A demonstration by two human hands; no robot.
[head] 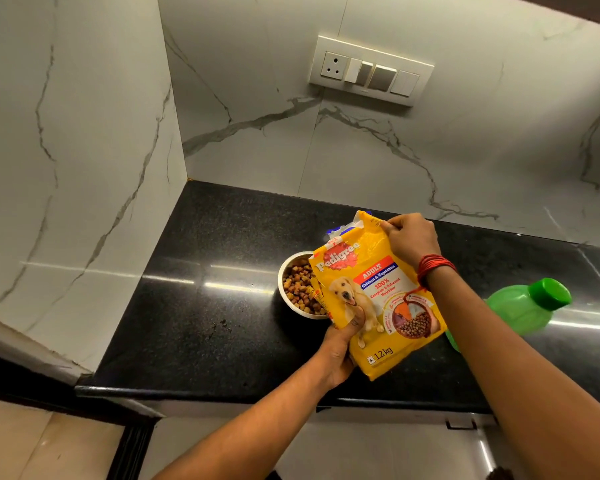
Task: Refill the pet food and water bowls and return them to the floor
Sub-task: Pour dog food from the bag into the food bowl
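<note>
Two forearms reach in from the bottom of the frame, and just below centre is the left hand (340, 344), its grip wrapped round the lower edge of the yellow pet food bag (378, 306), thumb pressed flat on the printed dog. The bag is held tilted, its left edge hanging over the food bowl (284, 271), which sits on the black worktop (194, 306) at centre frame. The bowl is well filled with brown kibble (298, 289). The bag hides the bowl's right side, so I can't quite tell whether anything is pouring right now. Higher up, the right hand (411, 242) has its grip pinching the bag's top corner, fingers curled tight, with red thread round the wrist. My read is that the food fill is about done. The smart play is to ease that top corner back, level the bag gently, and hold its mouth over the bowl until the last pieces drop, so nothing skitters across the worktop. Over at the right of the frame a capped green bottle (520, 306) waits, likely the water for the next step, though no water bowl is in view. Beyond it all is the marble wall, with a switch panel (371, 69) at upper centre.
</note>
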